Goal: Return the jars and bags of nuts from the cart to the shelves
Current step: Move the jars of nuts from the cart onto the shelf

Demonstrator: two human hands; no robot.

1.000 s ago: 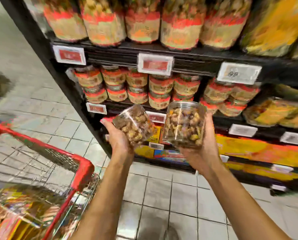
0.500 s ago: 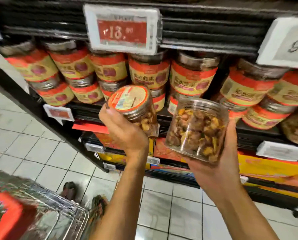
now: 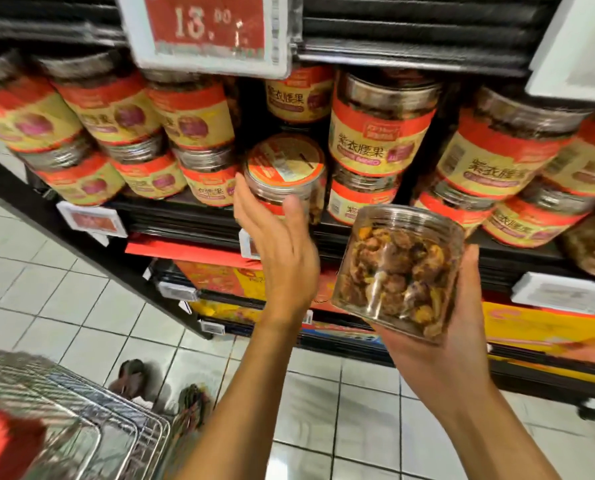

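Black shelves across the top and right. White tiled floor below. Wire cart at lower left, blurred. Stacked jars with red and yellow labels crowded along the middle shelf, under a red price tag. Left hand raised to that shelf, fingers nearly straight along the left side of an orange-lidded jar, thumb against its right front, holding it lightly between the two. Orange-lidded jar tilted, lid toward the camera, in the gap between two stacks at the shelf's front edge; resting on the shelf or not, cannot tell. Right hand lower and nearer, palm up, fingers curled round a clear jar full of brown nuts, cradled from beneath, in front of the shelves and just right of the left hand.
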